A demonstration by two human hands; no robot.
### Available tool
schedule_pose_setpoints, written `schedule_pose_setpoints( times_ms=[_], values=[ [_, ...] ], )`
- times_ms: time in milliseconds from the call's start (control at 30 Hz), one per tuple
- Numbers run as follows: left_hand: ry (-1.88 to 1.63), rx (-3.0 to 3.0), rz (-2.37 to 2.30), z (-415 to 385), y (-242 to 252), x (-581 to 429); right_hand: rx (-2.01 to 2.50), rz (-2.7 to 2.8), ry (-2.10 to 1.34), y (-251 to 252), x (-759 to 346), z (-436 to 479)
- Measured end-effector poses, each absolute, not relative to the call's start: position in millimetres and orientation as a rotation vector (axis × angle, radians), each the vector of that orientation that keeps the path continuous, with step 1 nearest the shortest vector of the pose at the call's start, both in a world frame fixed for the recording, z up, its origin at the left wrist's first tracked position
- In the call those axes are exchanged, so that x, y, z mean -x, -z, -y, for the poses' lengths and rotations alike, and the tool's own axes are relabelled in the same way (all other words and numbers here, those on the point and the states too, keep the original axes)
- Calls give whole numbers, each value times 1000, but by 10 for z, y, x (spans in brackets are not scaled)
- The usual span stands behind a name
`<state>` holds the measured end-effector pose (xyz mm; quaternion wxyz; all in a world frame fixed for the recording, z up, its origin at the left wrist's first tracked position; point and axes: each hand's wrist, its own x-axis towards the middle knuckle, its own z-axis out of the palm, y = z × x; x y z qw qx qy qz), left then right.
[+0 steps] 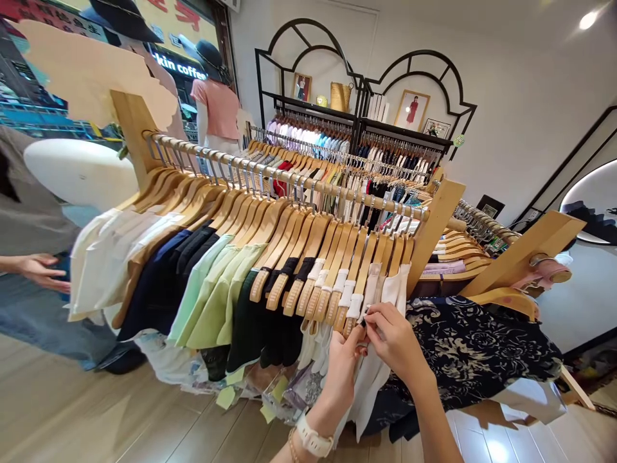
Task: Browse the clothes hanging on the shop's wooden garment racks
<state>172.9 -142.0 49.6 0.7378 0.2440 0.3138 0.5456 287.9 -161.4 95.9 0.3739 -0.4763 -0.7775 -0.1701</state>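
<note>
At the right end of the clothes rack, both my hands meet at a white top [369,392] hanging from a wooden hanger [396,254]. My left hand [341,363], with a white watch on its wrist, is closed on the top's upper edge beside the hanger tips. Just right of it, my right hand [396,337] pinches the same spot with thumb and fingers. Something small and dark shows between the fingertips; I cannot make out what it is. White straps [346,292] loop over the neighbouring hanger arms.
Tops in green [219,299], navy and cream fill the wooden rail [289,177]. A dark patterned garment [482,360] hangs at right, near a wooden post [436,231]. Another person's hand [43,270] is at the far left. Wrapped garments [178,363] lie beneath.
</note>
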Motion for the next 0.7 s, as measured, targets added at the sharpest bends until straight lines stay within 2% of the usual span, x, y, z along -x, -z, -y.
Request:
schedule_pose_setpoints(
  times_ms=[500, 700],
  values=[
    [-1096, -609, -616, 1319, -187, -1572, 1349, 1615, 443, -543, -2778, 1736],
    [-1208, -960, -867, 1271, 10, -1232, 1576, 1643, 690, -400, -2643, 1687]
  ],
)
